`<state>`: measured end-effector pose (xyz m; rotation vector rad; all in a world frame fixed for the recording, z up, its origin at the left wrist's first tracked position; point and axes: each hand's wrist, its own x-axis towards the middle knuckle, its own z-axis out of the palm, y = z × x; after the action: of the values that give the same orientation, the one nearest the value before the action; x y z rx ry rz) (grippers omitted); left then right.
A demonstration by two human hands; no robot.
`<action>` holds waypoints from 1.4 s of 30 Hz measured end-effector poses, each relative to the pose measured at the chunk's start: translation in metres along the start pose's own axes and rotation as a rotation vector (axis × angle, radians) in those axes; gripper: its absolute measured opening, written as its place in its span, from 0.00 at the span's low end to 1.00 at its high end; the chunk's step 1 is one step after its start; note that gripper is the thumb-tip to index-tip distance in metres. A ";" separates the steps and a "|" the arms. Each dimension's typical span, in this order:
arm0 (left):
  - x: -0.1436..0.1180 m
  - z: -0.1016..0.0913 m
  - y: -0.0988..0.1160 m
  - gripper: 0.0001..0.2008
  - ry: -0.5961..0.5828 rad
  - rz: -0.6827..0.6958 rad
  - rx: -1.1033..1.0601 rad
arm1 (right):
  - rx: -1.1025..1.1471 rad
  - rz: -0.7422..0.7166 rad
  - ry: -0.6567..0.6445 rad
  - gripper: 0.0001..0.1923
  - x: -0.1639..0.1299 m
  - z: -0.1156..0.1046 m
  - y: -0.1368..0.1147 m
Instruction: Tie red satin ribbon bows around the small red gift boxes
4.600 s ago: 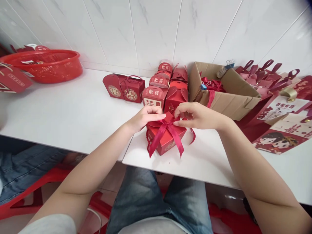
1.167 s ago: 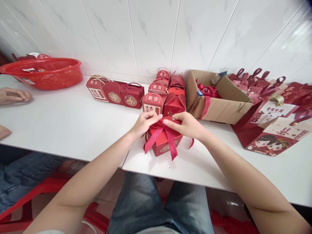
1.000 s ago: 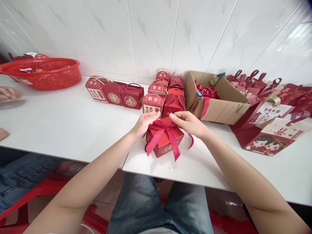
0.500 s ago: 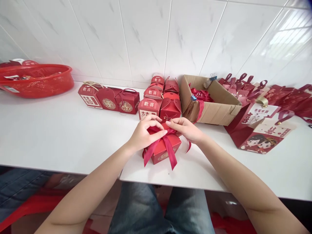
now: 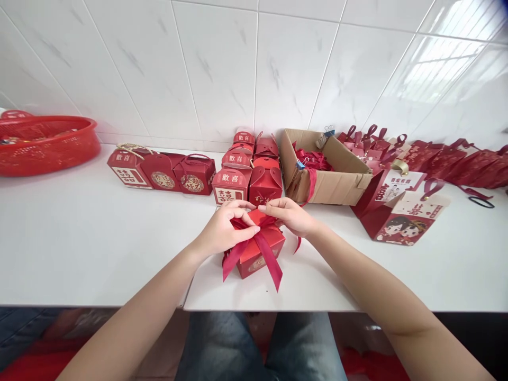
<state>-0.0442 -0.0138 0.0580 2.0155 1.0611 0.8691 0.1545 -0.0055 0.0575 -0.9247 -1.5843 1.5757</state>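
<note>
Near the table's front edge stands a small red gift box with a dark-red ribbon tied across its top, two tails hanging down the front. My left hand is on the left side of the bow, its thumb and fingers curled in a pinch on the ribbon. From the right, my right hand pinches the ribbon at the other side of the bow. The fingers partly hide the knot. Another bit of ribbon hangs down beside the box, below my right hand.
Behind stand several red boxes in two rows, with more boxes to their left. A cardboard box holds ribbons. Paper gift bags and scissors are at right; a red basket sits far left.
The camera view has shifted, so the table's things appear further left. Both hands stay at the bow, with little visible change in their grip.
</note>
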 end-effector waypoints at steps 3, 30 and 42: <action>0.001 0.000 0.000 0.10 -0.018 -0.011 -0.002 | 0.039 0.033 -0.012 0.25 0.001 -0.002 0.003; -0.009 0.037 -0.012 0.18 0.254 0.164 -0.621 | -0.283 -0.106 -0.144 0.58 -0.065 -0.014 0.032; -0.004 0.082 -0.016 0.47 -0.040 0.629 -0.079 | -0.932 -0.331 0.428 0.54 -0.147 -0.062 0.035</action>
<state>0.0131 -0.0314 -0.0002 2.3184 0.3475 1.1502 0.2811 -0.1024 0.0233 -1.2636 -2.0064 0.3145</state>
